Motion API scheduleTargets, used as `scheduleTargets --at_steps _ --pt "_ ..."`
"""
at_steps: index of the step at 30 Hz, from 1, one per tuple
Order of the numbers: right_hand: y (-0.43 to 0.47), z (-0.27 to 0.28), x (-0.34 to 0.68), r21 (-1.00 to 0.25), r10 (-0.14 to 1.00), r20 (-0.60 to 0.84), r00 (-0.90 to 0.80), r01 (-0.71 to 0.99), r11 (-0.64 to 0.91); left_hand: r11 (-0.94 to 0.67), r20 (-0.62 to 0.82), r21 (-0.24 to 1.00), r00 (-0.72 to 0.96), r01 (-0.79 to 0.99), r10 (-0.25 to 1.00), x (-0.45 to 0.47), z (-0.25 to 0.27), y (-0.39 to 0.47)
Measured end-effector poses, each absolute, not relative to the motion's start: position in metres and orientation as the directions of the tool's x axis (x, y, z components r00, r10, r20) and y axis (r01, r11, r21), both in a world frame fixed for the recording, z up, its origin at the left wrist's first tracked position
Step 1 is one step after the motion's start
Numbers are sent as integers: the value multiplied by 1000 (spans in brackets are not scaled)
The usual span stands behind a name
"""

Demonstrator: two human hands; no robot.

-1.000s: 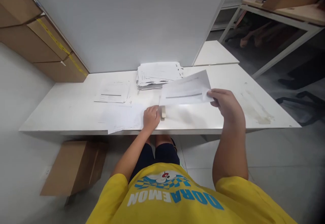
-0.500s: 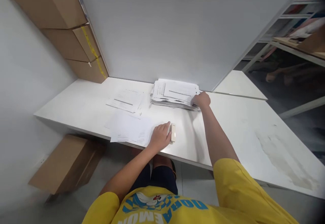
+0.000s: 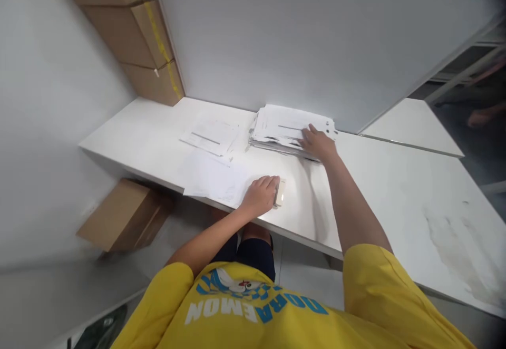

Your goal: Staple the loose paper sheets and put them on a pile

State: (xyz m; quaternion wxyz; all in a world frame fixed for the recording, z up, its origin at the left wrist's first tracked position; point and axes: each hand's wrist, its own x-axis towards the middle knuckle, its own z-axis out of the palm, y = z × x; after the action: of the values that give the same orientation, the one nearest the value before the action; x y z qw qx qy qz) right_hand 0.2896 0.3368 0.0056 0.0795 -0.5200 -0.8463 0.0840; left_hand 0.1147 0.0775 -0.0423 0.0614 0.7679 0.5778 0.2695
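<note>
My left hand point(image 3: 260, 197) lies at the front of the table, its fingers together and curled over the left edge of a small cream stapler point(image 3: 281, 193). To its left are loose white sheets point(image 3: 211, 177) that overlap the table's front edge. My right hand point(image 3: 319, 143) rests over the right end of a thick stack of printed papers point(image 3: 284, 122), fingers spread and the fingertips on the top sheet. Torn or smudged-looking edges show along the stack. Farther left lies a printed sheet with a dark line point(image 3: 209, 137).
The white table point(image 3: 379, 201) runs to the right, where a greyish stain point(image 3: 454, 254) marks it. A large white board point(image 3: 316, 38) stands behind. Cardboard boxes point(image 3: 142, 35) are piled at the back left, and another box point(image 3: 114, 214) is under the table.
My right hand has shifted from gripping the stack's right edge to lying on its top, fingers spread. My left fingers now reach over the stapler's edge. The view has tilted down.
</note>
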Motion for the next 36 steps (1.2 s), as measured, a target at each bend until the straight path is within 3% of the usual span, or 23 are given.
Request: scheduleTargets --at_steps 5,8,10,12,15,17,20,24,28,32,36 --pt "310 19 311 -323 868 184 -461 806 496 -365 420 404 184 839 888 96 -32 51" --pt "249 23 325 -445 822 386 -419 696 564 -213 424 408 23 888 906 42 -27 22" --pt "185 21 326 -557 826 462 -324 618 554 -99 352 386 -48 917 935 -3 -25 6" --pt "113 13 314 -758 904 359 -231 493 427 -84 225 324 9 942 974 -44 -25 -3" --pt "17 -22 277 -974 926 -18 -377 216 69 -231 100 255 212 939 972 -77 -25 -7" --pt "-27 -57 250 -977 877 -211 -432 113 -180 -344 94 240 331 908 939 -83 -24 -7" --pt "-61 -102 223 -931 855 -352 -382 50 -361 -412 136 205 391 888 910 -78 -17 -8" --pt "-64 -109 217 -905 825 -376 -422 -26 -425 -479 177 163 452 862 874 -57 0 -14" --pt "-43 -69 225 -837 806 -328 -493 -245 -490 -722 185 234 699 651 690 -16 13 -27" --pt "-18 -43 237 -821 854 -405 -326 -280 -497 -834 207 315 825 453 526 28 11 -33" --pt "-4 -46 266 -821 846 -500 -184 -212 -531 -797 173 340 800 499 575 52 8 -27"
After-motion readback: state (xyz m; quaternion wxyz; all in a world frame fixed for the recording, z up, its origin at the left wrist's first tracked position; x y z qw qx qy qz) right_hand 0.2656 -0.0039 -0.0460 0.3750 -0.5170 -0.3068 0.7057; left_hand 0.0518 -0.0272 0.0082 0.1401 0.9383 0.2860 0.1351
